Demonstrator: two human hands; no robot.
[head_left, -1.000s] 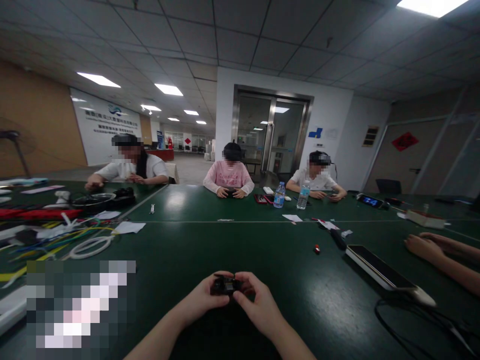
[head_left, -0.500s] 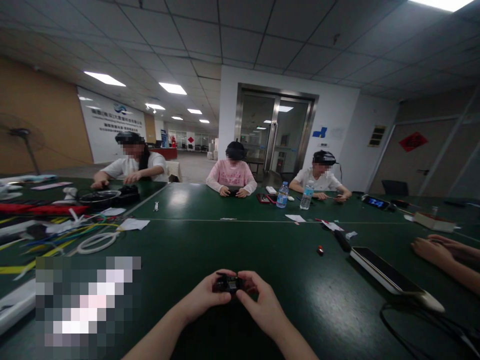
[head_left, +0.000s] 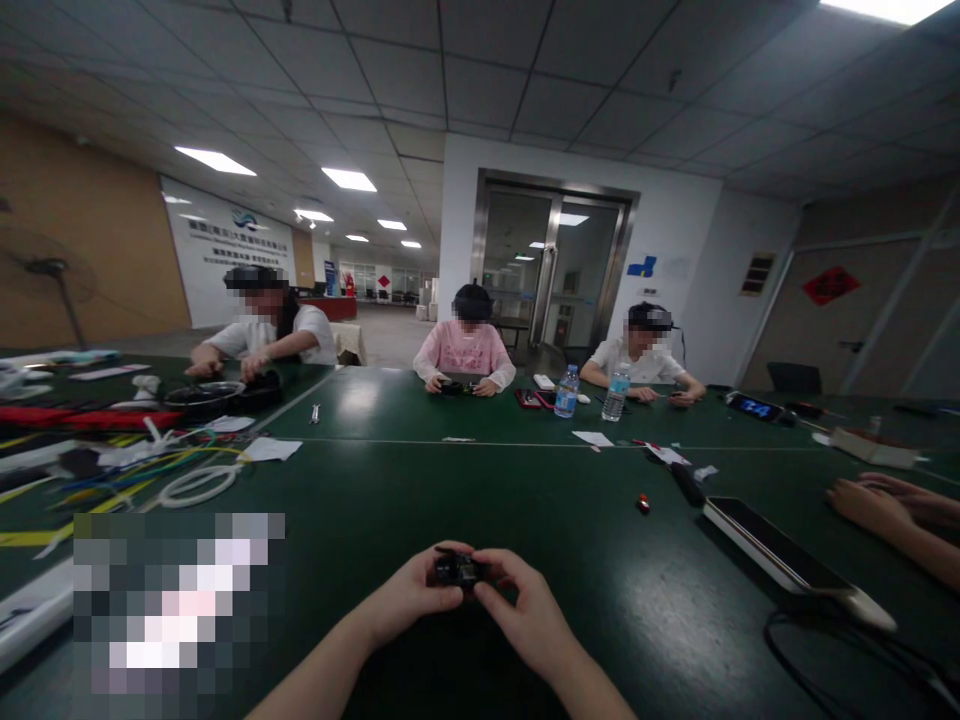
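A small black device point(head_left: 459, 569) is held between both hands above the green table point(head_left: 375, 500), low in the middle of the view. My left hand point(head_left: 416, 592) grips its left side, thumb at the lower edge and fingers behind. On the right side, my right hand point(head_left: 517, 597) closes on it with thumb and fingers. Parts of the device are hidden by the fingertips, and its fine details are too dark to make out.
To the right lie a small red object point(head_left: 643, 503), a black-topped flat device point(head_left: 787, 550) and black cables point(head_left: 817, 655). Bottles point(head_left: 566, 392) stand farther back. Cables and tools point(head_left: 199, 485) cover the left. Several people sit around; a person's hands point(head_left: 877, 510) are at far right.
Both my hands keep their hold on the black device, almost unmoved. The view has shifted slightly. Across the table, the object in the hands of the person in pink has tilted.
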